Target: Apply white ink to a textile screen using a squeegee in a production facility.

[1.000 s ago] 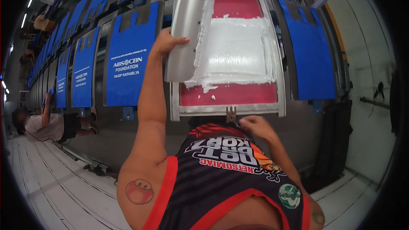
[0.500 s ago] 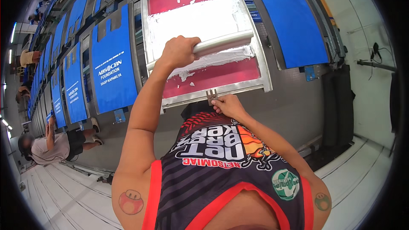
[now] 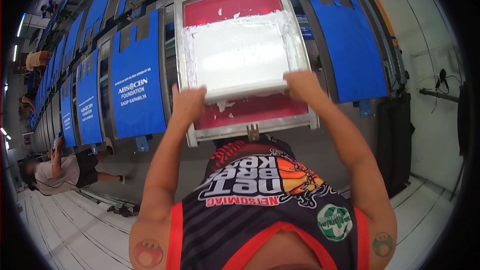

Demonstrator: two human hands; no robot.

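A metal-framed printing screen (image 3: 182, 45) with red mesh lies on the long table in front of me. A broad patch of white ink (image 3: 240, 52) covers its middle. A long metal squeegee (image 3: 245, 91) lies across the screen at the near edge of the ink. My left hand (image 3: 187, 104) grips its left end and my right hand (image 3: 302, 85) grips its right end. Small blobs of white ink sit on the red mesh just below the blade.
Blue bags (image 3: 135, 82) with white print lie in a row along the table to the left, and another blue bag (image 3: 347, 40) lies to the right. A person (image 3: 57, 172) crouches on the white floor at the left. A black stand (image 3: 395, 140) is at the right.
My right hand left the clamp at the frame's near edge and took the squeegee's right end. The squeegee, earlier held by my left hand alone, now lies level across the screen.
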